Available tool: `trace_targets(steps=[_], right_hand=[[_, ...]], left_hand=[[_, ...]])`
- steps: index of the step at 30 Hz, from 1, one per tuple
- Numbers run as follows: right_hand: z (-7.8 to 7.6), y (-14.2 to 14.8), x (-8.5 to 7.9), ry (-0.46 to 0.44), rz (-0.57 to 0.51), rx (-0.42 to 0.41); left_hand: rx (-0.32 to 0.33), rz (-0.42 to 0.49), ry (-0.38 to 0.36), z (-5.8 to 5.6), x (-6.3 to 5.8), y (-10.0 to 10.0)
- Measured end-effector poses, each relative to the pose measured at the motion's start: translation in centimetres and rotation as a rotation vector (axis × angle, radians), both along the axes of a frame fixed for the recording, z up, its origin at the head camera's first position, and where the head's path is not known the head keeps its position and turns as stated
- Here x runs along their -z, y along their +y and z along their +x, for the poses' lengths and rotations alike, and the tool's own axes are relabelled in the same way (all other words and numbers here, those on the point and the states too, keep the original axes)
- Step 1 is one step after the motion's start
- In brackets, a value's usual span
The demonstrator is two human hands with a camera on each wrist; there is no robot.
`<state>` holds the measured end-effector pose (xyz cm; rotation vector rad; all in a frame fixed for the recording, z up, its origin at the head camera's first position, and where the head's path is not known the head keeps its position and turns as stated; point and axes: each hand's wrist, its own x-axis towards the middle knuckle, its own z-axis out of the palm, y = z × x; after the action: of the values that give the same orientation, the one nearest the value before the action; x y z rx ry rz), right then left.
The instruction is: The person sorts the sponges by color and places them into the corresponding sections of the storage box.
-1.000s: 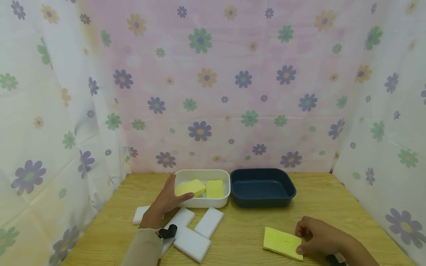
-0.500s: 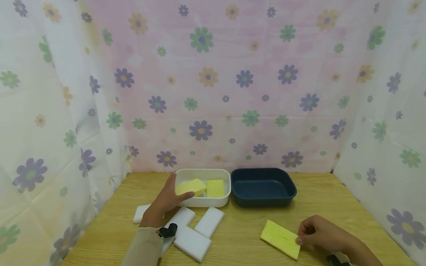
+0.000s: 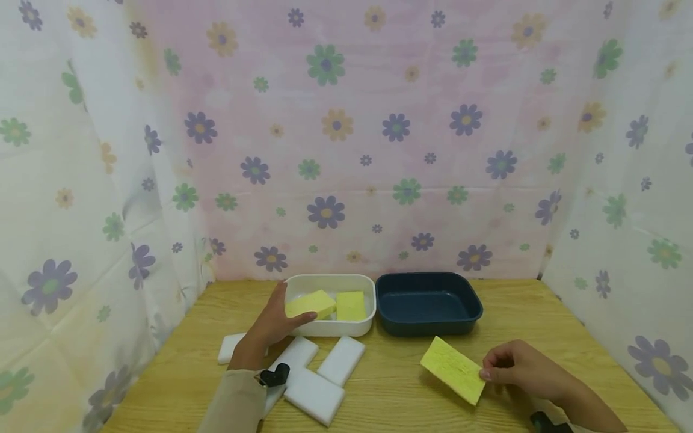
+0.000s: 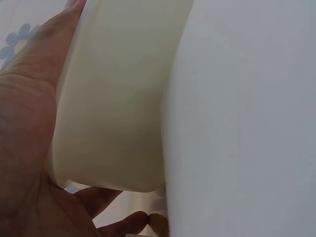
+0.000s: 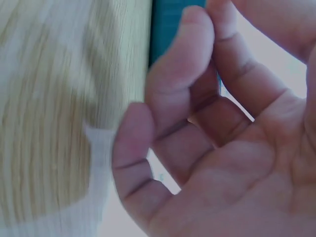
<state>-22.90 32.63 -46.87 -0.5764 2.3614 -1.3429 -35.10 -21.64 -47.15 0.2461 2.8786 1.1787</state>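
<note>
My right hand pinches a yellow sponge by its right edge between thumb and fingers. The sponge is tilted and held above the table. In the right wrist view my curled fingers show, but the sponge is out of sight. My left hand grips the left end of a white bin, its thumb at the front rim. Two yellow sponges lie inside that bin. The left wrist view has the bin's wall close up against the palm.
A dark blue bin stands right of the white one. Several white sponges lie on the wooden table in front of the white bin, one partly behind the left wrist. Floral cloth surrounds the table on three sides.
The yellow sponge in my right hand has risen off the table, tilting and shifting slightly left and away from me. My left hand stays on the white bin.
</note>
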Motion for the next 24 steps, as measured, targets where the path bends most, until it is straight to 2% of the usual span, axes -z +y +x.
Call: trace_targets(steps=[4, 11, 17, 24], right_hand=[[-0.2, -0.3, -0.5, 0.023, -0.006, 0.016], [-0.4, -1.3, -1.7, 0.014, -0.003, 0.095], [-0.7, -2.7, -2.7, 0.067, 0.040, 0.168], [-1.4, -4.3, -4.2, 0.123, 0.043, 0.226]], left_hand=[[0.005, 0.007, -0.003, 0.2, -0.2, 0.1], [0.009, 0.005, 0.009, 0.2, -0.2, 0.0], [0.005, 0.003, 0.003, 0.3, -0.3, -0.2], [0.011, 0.003, 0.015, 0.0, 0.1, 0.0]])
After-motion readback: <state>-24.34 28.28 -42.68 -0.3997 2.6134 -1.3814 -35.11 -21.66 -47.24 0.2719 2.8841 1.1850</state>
